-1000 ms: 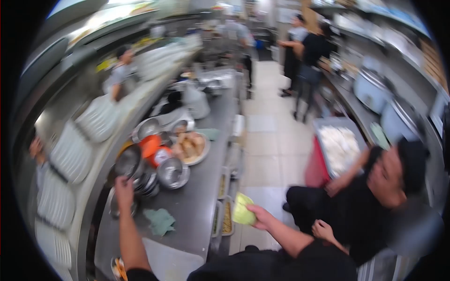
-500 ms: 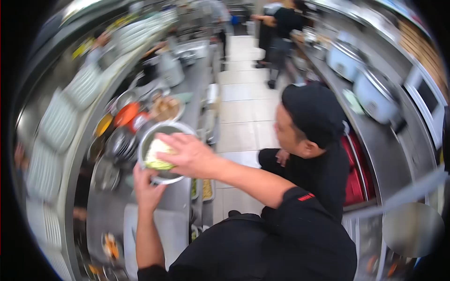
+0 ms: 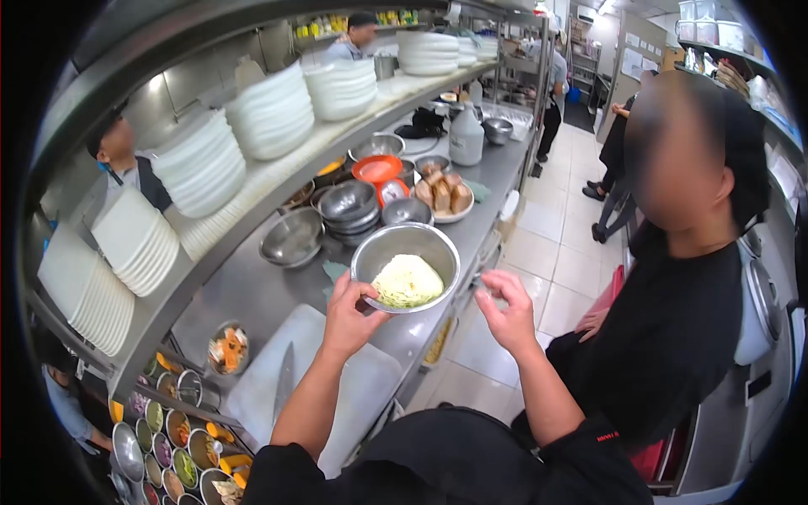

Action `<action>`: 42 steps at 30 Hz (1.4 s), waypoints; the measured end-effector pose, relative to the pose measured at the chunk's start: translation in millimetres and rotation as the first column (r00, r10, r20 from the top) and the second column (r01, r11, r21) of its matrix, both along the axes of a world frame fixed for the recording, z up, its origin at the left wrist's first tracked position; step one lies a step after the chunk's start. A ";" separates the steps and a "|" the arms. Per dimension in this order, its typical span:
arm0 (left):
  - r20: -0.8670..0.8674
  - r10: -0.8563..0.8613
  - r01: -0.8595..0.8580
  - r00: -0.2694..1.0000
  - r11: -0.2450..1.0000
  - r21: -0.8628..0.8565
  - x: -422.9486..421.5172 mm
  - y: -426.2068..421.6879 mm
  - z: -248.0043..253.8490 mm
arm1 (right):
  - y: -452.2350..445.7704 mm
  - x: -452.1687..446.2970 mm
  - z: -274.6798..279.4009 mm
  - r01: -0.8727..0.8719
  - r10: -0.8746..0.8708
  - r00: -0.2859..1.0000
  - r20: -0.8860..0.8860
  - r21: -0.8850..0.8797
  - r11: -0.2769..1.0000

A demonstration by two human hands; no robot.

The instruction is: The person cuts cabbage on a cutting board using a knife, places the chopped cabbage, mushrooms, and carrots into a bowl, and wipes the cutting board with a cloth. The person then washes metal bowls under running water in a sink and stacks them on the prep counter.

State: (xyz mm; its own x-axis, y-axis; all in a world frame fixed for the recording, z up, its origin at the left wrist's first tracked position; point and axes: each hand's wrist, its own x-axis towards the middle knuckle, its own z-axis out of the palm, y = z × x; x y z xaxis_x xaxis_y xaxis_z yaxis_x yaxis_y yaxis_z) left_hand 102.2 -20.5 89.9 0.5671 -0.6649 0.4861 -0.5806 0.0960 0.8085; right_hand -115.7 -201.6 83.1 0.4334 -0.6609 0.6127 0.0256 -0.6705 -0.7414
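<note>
A metal mixing bowl (image 3: 396, 241) is held up over the counter edge by my left hand (image 3: 348, 321), its thumb over the near rim. Inside sits a pale green-white piece of cabbage (image 3: 410, 279) with visible layers. To the right of the bowl, apart from it, my right hand (image 3: 510, 313) is raised with nothing in it, its fingers partly bent and spread. Below my left forearm lies a white cutting board (image 3: 364, 383) with a knife (image 3: 284, 380) near its left side.
Stacked metal bowls (image 3: 348, 207), an orange-topped scale (image 3: 378, 170) and a plate of brown blocks (image 3: 454, 215) stand behind. White plates (image 3: 268, 114) line the shelf. A person in black (image 3: 673, 311) stands close on my right. Ingredient containers (image 3: 183, 467) sit lower left.
My right hand has come off the cabbage and moved out to the right of the bowl. The cabbage stays in the bowl, still held by my left hand. My view has tilted up.
</note>
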 end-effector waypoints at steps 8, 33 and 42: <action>0.015 0.004 -0.002 1.000 0.990 -0.144 30.2 -39.5 194.2 | -12.0 -1.3 -54.5 -0.164 0.173 0.970 -0.172 0.067 0.984; 0.659 0.715 -0.855 0.233 0.474 -0.212 154.4 -404.9 530.8 | -218.8 -3.0 -62.5 -0.553 0.599 0.775 -0.202 0.241 0.797; 0.809 0.582 -0.937 0.080 0.321 -0.138 139.0 -394.1 490.7 | -288.0 19.7 -54.0 -0.574 0.603 0.732 -0.318 0.190 0.797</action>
State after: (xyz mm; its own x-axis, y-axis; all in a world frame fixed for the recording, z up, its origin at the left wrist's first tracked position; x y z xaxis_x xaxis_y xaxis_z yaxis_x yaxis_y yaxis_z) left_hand 241.2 -414.6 580.6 0.5027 -0.2470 0.8284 -0.4118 -0.9110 -0.0218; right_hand -96.0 -489.5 29.1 0.9217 -0.2386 0.3057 0.1309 -0.5506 -0.8245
